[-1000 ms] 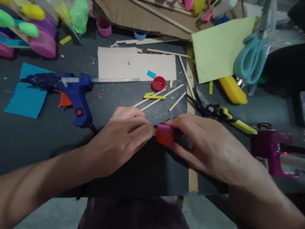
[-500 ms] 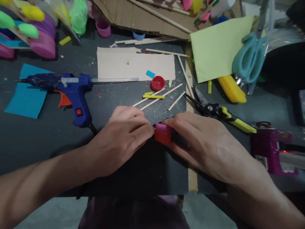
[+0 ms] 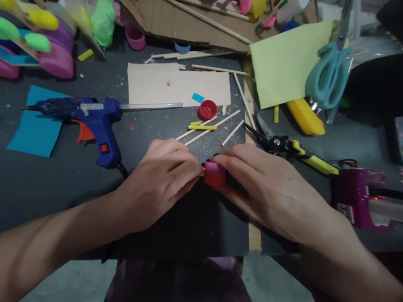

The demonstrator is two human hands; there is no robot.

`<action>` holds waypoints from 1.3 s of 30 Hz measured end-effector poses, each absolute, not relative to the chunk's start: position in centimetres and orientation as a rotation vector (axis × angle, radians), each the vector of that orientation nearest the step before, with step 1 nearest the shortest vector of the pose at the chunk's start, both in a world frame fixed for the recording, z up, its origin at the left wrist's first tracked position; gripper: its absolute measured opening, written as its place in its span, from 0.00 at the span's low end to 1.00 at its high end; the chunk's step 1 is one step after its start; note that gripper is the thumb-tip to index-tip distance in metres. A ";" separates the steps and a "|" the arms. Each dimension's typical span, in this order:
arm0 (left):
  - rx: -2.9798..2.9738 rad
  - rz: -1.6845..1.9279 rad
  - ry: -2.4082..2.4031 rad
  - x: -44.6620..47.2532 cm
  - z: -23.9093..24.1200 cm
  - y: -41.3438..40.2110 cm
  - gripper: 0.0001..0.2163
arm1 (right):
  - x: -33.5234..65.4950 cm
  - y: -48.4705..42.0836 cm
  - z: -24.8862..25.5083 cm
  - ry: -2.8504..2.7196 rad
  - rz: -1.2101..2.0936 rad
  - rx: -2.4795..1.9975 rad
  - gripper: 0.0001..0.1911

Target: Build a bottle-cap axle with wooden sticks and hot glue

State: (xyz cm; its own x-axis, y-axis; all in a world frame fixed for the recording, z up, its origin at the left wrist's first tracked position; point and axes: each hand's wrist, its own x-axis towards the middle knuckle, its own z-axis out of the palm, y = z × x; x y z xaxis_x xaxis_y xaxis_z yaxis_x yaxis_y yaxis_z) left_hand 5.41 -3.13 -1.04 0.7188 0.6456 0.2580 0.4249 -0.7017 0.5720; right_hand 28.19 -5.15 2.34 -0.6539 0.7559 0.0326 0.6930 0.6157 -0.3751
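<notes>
Both hands meet over the near middle of a dark work table (image 3: 47, 184). Between them sits a small pink and red cap-like piece (image 3: 214, 174). My right hand (image 3: 264, 188) wraps its fingers round the piece from the right and above. My left hand (image 3: 163, 178) is curled, its fingertips pinched against the piece's left side. What the left fingertips pinch is hidden.
A blue glue gun (image 3: 88, 115) lies to the left on the table, beside a blue paper sheet (image 3: 33, 130). Wooden sticks (image 3: 208, 128), a red cap (image 3: 208, 110) and a beige card (image 3: 176, 86) lie behind the hands. Yellow-handled cutters (image 3: 296, 151), a magenta tool (image 3: 362, 197), teal scissors (image 3: 329, 75) stand right.
The right hand's fingers have slid further over the top of the pink and red piece, covering more of it. The left hand has stayed in place.
</notes>
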 end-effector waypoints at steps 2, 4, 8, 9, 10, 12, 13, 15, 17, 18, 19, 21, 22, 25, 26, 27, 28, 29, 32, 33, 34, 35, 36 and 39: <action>2.438 0.612 0.819 5.4 -1.0 -3.1 0.04 | 28.2 -5.1 2.4 -2.655 0.503 -1.205 0.13; 2.436 0.616 0.819 5.4 -1.0 -3.1 0.05 | 28.2 -5.1 2.4 -2.657 0.498 -1.199 0.13; 2.432 0.627 0.825 5.5 -1.0 -3.1 0.05 | 28.1 -5.2 2.5 -2.658 0.469 -1.181 0.13; 2.432 0.626 0.825 5.5 -1.0 -3.1 0.05 | 28.0 -5.2 2.5 -2.657 0.462 -1.182 0.13; 2.432 0.621 0.826 5.5 -1.0 -3.1 0.06 | 27.9 -5.2 2.5 -2.658 0.459 -1.184 0.13; 2.430 0.613 0.829 5.5 -0.9 -3.1 0.06 | 27.8 -5.2 2.6 -2.657 0.451 -1.191 0.12; 2.429 0.605 0.832 5.5 -0.9 -3.1 0.06 | 27.7 -5.2 2.6 -2.656 0.445 -1.192 0.12; 2.428 0.596 0.839 5.5 -0.9 -3.0 0.06 | 27.7 -5.3 2.6 -2.660 0.431 -1.198 0.12; 2.432 0.592 0.841 5.6 -0.9 -3.0 0.07 | 27.7 -5.3 2.5 -2.666 0.412 -1.203 0.11; 2.436 0.590 0.841 5.6 -0.9 -3.0 0.07 | 27.7 -5.3 2.4 -2.672 0.404 -1.203 0.11; 2.440 0.592 0.843 5.6 -0.9 -3.0 0.06 | 27.8 -5.3 2.4 -2.678 0.396 -1.205 0.10; 2.452 0.596 0.855 5.6 -0.8 -3.0 0.05 | 28.0 -5.3 2.3 -2.687 0.373 -1.190 0.12; 2.458 0.601 0.866 5.6 -0.8 -3.0 0.03 | 28.2 -5.4 2.3 -2.692 0.365 -1.180 0.14; 2.479 0.622 0.885 5.3 -0.4 -3.1 0.07 | 28.6 -5.4 2.4 -2.694 0.365 -1.167 0.23; 2.488 0.629 0.888 5.1 -0.2 -3.2 0.10 | 28.7 -5.4 2.4 -2.691 0.369 -1.174 0.24; 2.495 0.637 0.897 4.9 0.1 -3.2 0.14 | 28.8 -5.4 2.5 -2.688 0.374 -1.187 0.24; 2.501 0.640 0.907 4.6 0.3 -3.2 0.16 | 28.9 -5.4 2.5 -2.689 0.374 -1.199 0.24; 2.506 0.642 0.926 4.3 0.7 -3.1 0.18 | 28.9 -5.4 2.6 -2.691 0.368 -1.211 0.23; 2.556 0.550 0.983 3.1 1.6 -2.6 0.21 | 29.0 -5.4 2.7 -2.703 0.343 -1.226 0.22; 2.586 0.448 0.994 2.8 1.8 -2.4 0.22 | 29.0 -5.4 2.7 -2.707 0.341 -1.225 0.21; 2.614 0.388 1.004 2.4 2.0 -2.2 0.22 | 29.0 -5.4 2.8 -2.708 0.344 -1.219 0.21; 2.632 0.340 1.001 2.1 2.1 -2.0 0.21 | 29.0 -5.4 2.8 -2.706 0.352 -1.214 0.21; 2.643 0.302 0.994 1.8 2.2 -1.9 0.21 | 29.0 -5.4 2.8 -2.703 0.362 -1.209 0.20; 2.650 0.252 0.960 1.3 2.0 -1.7 0.19 | 29.0 -5.3 2.8 -2.701 0.370 -1.212 0.18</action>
